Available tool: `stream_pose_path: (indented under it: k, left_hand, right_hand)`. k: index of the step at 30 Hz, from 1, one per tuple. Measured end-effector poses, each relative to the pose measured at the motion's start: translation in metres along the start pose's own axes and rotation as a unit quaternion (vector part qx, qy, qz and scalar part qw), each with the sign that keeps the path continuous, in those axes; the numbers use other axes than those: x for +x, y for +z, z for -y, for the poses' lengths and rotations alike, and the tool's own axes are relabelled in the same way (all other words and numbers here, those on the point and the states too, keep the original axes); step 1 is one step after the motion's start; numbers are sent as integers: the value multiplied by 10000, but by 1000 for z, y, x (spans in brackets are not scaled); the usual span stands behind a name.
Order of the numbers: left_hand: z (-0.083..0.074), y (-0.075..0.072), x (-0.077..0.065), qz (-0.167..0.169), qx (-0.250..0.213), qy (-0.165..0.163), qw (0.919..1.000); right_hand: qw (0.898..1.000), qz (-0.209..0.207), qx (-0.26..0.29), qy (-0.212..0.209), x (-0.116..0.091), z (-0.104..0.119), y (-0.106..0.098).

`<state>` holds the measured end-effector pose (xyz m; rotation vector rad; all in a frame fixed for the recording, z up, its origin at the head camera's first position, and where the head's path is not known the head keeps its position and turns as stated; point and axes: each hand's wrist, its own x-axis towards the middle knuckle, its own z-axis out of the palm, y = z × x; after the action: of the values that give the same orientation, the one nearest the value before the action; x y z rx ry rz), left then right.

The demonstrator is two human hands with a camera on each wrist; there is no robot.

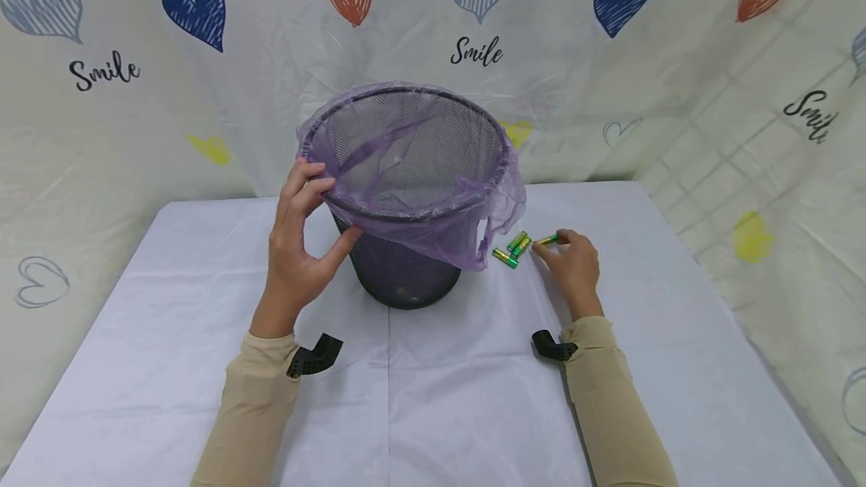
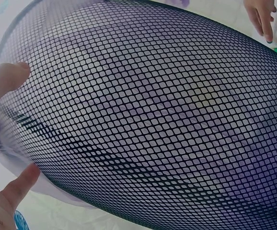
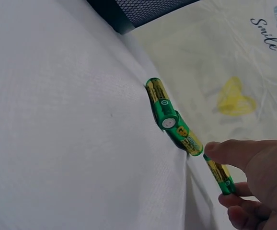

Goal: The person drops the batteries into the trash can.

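Observation:
A black mesh wastebasket (image 1: 406, 276) stands on the table, tilted toward the camera. A thin purple plastic bag (image 1: 433, 239) lines it and folds over its rim. My left hand (image 1: 298, 246) holds the left side of the rim, fingertips over the edge and thumb against the outside. In the left wrist view the mesh side fills most of the picture. My right hand (image 1: 573, 265) pinches a green and gold battery (image 3: 219, 175) between thumb and fingers, at the basket's right. Several like batteries (image 1: 505, 258) lie just left of that hand.
A white cloth covers the table (image 1: 460, 389). Behind it hangs a pale curtain (image 1: 271, 96) printed with hearts and "Smile". Each wrist carries a black mount, the left mount (image 1: 316, 355) on a beige sleeve.

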<state>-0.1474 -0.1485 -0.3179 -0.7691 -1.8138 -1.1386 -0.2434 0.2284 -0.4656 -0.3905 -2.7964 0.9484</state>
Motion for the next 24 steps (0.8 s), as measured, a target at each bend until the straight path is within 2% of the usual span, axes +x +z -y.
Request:
stream_pose_path:
  k: [12,24]
  left_hand:
    - [-2,0,1,1,5,-48,10000]
    - [-1,0,0,-7,-40,-28,10000]
  right_hand:
    - [9996,-162,225,-6,-5,7,-5]
    - [9970,-421,550,-356,-6,16,-8]
